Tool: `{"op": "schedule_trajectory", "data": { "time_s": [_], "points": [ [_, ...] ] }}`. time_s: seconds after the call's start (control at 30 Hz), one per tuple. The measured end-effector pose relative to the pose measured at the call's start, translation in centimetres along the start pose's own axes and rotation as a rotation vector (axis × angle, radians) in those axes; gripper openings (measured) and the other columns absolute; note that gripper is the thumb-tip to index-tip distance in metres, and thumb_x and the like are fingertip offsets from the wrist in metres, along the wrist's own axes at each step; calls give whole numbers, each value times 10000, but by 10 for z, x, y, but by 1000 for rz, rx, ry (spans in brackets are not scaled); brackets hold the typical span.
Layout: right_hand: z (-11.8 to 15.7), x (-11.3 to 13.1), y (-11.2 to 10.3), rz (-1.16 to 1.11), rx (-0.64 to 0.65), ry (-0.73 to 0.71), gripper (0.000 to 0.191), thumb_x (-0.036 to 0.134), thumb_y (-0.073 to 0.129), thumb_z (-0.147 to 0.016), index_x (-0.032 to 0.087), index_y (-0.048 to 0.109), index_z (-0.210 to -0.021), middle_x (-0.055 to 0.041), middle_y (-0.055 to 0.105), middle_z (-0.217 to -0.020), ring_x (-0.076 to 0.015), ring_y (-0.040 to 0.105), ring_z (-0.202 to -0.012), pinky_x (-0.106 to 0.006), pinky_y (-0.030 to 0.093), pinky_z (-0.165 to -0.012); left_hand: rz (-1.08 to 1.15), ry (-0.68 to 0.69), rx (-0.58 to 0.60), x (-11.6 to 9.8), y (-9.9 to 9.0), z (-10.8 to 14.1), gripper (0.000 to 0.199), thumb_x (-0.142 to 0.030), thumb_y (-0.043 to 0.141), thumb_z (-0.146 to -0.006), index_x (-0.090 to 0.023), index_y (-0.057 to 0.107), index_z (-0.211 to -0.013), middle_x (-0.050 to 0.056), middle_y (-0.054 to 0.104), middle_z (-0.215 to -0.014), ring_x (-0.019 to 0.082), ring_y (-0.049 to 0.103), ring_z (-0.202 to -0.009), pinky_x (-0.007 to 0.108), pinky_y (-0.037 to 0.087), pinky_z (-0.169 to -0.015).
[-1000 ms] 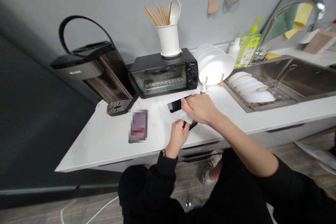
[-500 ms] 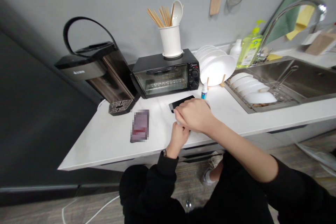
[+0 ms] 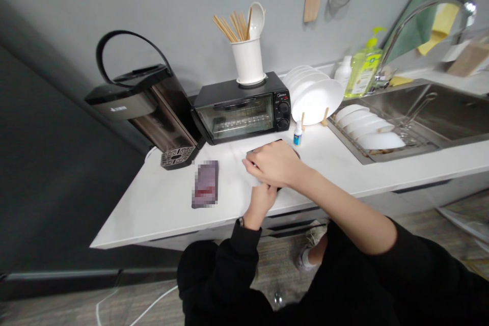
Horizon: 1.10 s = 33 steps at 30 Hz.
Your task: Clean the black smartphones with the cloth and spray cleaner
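Note:
Over the white counter (image 3: 229,198), my right hand (image 3: 277,163) is closed, its fingers curled round something I cannot make out. Just below it, my left hand (image 3: 262,201) is also closed and touches the underside of my right hand. A pale, whitish thing shows between the two hands, too covered to name. Under my right hand lies a flat dark object (image 3: 280,141), mostly hidden. Behind the hands stands a small white bottle with a blue label (image 3: 297,135). To their left lies a purplish, pixelated flat item (image 3: 206,183).
A toaster oven (image 3: 242,112) bears a white holder (image 3: 247,61) with chopsticks and a spoon. A dark appliance with a looped handle (image 3: 164,122) stands left. White plates (image 3: 315,102) stand in a rack, beside a sink (image 3: 451,117) with bowls. Soap bottles stand behind.
My right hand has shifted slightly left and tilted, now covering more of the flat dark object. The view has shifted slightly.

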State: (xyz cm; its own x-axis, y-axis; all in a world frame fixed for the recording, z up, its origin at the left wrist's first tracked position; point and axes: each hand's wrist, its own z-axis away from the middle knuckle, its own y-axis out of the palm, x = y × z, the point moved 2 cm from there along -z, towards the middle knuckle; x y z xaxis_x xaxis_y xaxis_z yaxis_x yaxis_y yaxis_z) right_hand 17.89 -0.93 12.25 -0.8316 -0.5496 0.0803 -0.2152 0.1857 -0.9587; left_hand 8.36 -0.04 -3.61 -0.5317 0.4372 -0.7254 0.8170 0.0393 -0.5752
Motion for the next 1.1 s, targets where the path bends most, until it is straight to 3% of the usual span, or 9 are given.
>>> {"op": "schedule_trajectory", "data": {
  "time_s": [0.17,0.27,0.43,0.57,0.67,0.77,0.87,1.0,1.1],
  "points": [
    [-12,-35,-11,-179,220,107,682,646,240,-1062,240,786,-1098,-99,791,-1137,-296,713,-1062,-357,437,-818,-12,45,-30,-4,-3,-2,371,-294,575,-932,-219,530,-572,35,615,-542,177,600,-543,283,442,-599],
    [-12,-28,-13,-139,310,135,668,672,286,-1040,235,776,-1162,-129,767,-1235,-349,691,-1160,-413,464,-902,-8,72,-36,-3,-2,-1,325,-299,566,-944,-213,593,-632,52,658,-593,201,646,-595,298,492,-643],
    [-9,-10,-15,-112,448,32,768,767,413,-961,193,645,-1415,-178,736,-1301,-400,667,-1222,-482,481,-965,0,126,-79,3,0,1,203,-240,535,-934,-167,722,-960,134,775,-926,281,728,-915,388,566,-879],
    [-14,-25,-15,-340,579,20,932,857,450,-890,232,473,-1580,-145,650,-1459,-355,626,-1308,-434,464,-1043,-35,163,8,3,2,1,175,-180,568,-904,-186,719,-815,112,768,-826,265,733,-831,352,571,-820],
    [-21,-25,-10,-343,506,35,855,812,456,-923,204,564,-1514,-170,630,-1476,-366,615,-1320,-454,471,-1044,-37,148,-3,2,1,1,206,-185,574,-924,-198,712,-772,96,750,-762,256,732,-799,342,567,-823],
    [-25,-12,-5,-237,418,-17,733,723,544,-934,218,618,-1461,-176,675,-1411,-385,644,-1269,-484,491,-995,-14,128,-63,2,2,2,197,-222,560,-947,-183,744,-1007,124,781,-968,278,735,-957,390,568,-926],
    [-27,-6,-1,-386,554,-136,695,619,695,-890,231,614,-1462,-134,744,-1298,-315,707,-1154,-390,520,-927,2,97,-124,2,2,3,302,-245,586,-923,-158,711,-1184,160,756,-1152,326,697,-1113,476,552,-1002],
    [-32,-18,-5,-730,675,-204,539,445,724,-927,240,644,-1419,-84,758,-1284,-212,718,-1144,-285,521,-914,1,152,-93,-3,1,0,261,-199,592,-900,-172,728,-1122,153,757,-1172,341,673,-1175,515,496,-1085],
    [-34,-23,-11,-804,488,-359,400,360,678,-975,225,686,-1351,-63,768,-1256,-180,699,-1170,-279,490,-966,21,129,-61,-5,-1,-2,208,-206,558,-945,-186,746,-1031,123,794,-1057,287,725,-1066,411,541,-1009]
  ]
}}
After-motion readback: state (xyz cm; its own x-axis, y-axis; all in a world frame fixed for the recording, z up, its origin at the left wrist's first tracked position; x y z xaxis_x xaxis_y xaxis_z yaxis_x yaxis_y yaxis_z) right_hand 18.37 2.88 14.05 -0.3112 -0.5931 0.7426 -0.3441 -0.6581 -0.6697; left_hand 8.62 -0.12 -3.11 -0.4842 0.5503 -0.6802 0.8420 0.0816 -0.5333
